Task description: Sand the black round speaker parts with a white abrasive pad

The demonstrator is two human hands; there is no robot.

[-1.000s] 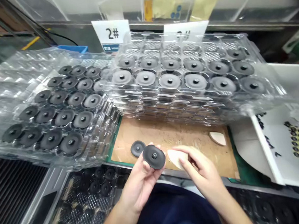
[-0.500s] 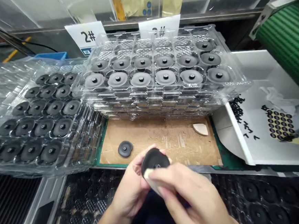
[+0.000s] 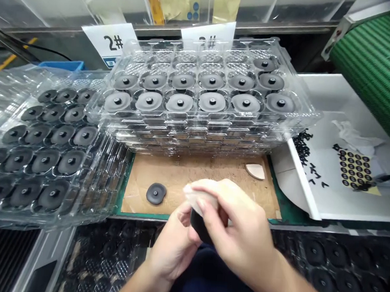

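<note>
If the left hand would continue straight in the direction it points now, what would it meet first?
Most likely the white pad in the right hand, just ahead of the left hand and the dark disc it holds; whether they already touch is hard to tell.

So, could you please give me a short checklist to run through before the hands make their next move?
1. Left hand gripping the held black disc: ok.
2. Right hand pinching the whitish pad: ok.
3. Held disc's face in full view: not ok, mostly hidden.
4. Loose black disc lying on the cardboard sheet: ok.
5. Wedge-shaped pad on the cardboard sheet, apart from both hands: ok.
6. Front row of the clear plastic tray filled: ok, six seated discs.
</note>
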